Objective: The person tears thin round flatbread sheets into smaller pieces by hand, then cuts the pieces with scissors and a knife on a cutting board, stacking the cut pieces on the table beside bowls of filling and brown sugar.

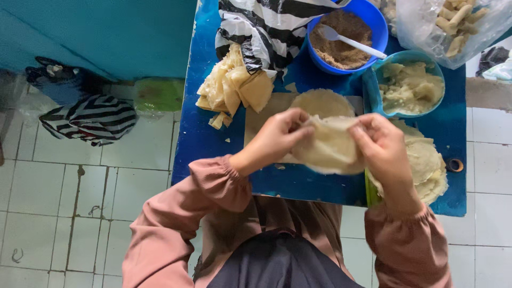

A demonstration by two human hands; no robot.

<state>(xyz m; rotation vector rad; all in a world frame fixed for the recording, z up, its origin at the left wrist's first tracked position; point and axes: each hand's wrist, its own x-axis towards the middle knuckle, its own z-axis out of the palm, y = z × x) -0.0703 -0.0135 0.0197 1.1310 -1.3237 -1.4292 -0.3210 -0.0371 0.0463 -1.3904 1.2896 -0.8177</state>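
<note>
In the head view, both hands hold one thin, pale round wrapper above the near part of the blue tabletop. The left hand pinches the wrapper's upper left edge with curled fingers, and the right hand grips its right edge, thumb on top. Under the wrapper lies a light cutting board with another round wrapper flat on it. A stack of the same wrappers sits at the right, just beside the right hand. Farther back stand a blue bowl of brown crumbly filling with a white spoon in it, and a lighter blue bowl of pale mash. A heap of yellowish torn pieces spills from a black-and-white striped bag at the left. A clear bag of pale sticks lies at the far right. White tiled floor shows on the left.
</note>
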